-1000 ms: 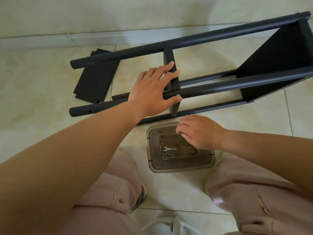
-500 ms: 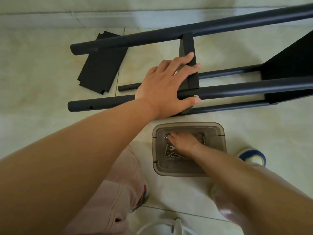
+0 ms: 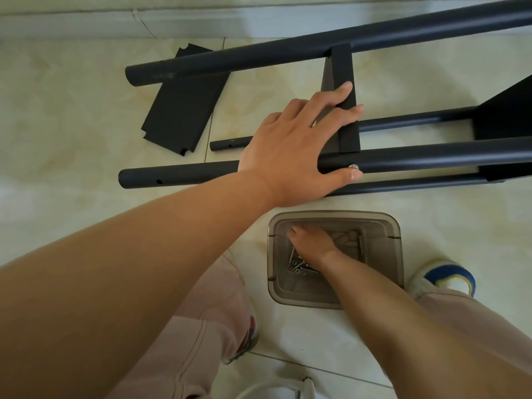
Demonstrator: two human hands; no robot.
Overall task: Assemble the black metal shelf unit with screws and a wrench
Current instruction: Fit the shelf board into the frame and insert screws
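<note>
Black metal shelf frame (image 3: 403, 156) lies on tile. Left hand (image 3: 293, 148) presses flat, fingers spread, steadying tube beside screw (image 3: 353, 167). Right hand (image 3: 313, 243) reaches into plastic container (image 3: 391, 254) below frame, among screws; grasp indeterminate.

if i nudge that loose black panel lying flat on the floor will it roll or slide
The loose panel looks flat and thin, so it would probably slide rather than roll. The floor tiles look glossy, so likely little grip. It seems stiff sheet metal, unlikely to flop.
</note>
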